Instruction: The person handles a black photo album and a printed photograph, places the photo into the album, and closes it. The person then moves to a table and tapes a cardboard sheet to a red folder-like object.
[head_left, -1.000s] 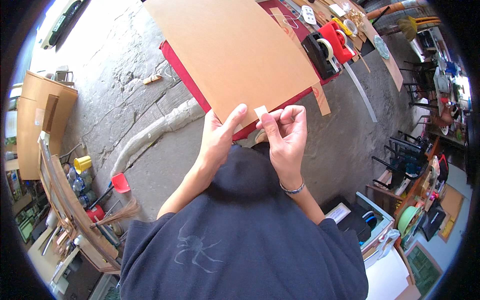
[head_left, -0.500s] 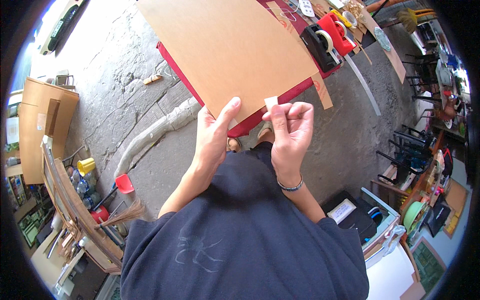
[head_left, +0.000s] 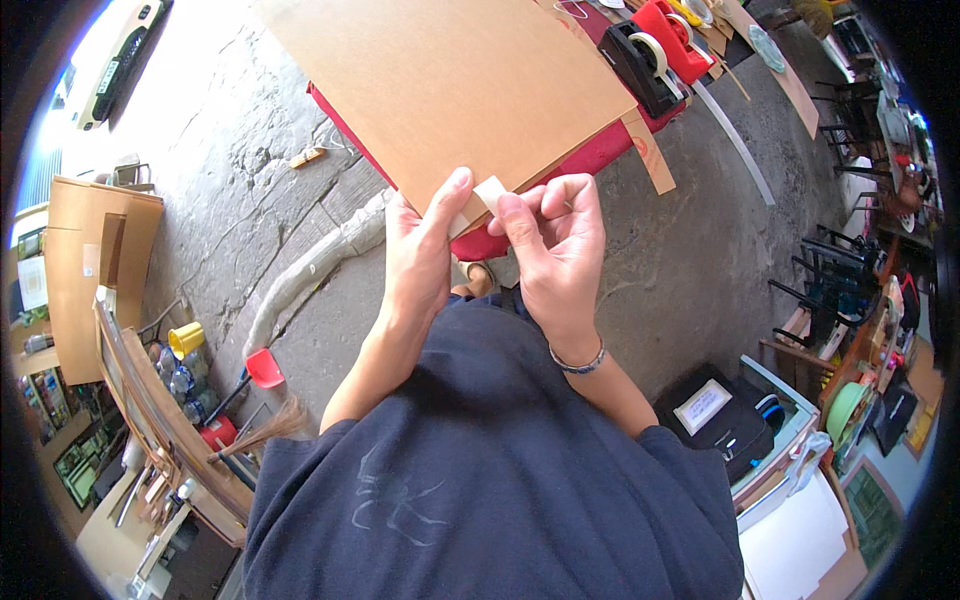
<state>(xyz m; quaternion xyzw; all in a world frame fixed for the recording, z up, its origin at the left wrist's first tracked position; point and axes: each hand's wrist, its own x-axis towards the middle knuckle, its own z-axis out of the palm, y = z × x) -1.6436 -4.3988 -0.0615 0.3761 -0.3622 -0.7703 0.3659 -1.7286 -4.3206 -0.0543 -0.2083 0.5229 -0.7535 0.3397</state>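
Your L hand grips the near corner of a brown board, thumb on top. R hand pinches a small pale strip btwn thumb & fingers at the board's near edge, just R of your L thumb. Board runs fwd over red cloth; blk tape dispenser & red one sit off its R side.
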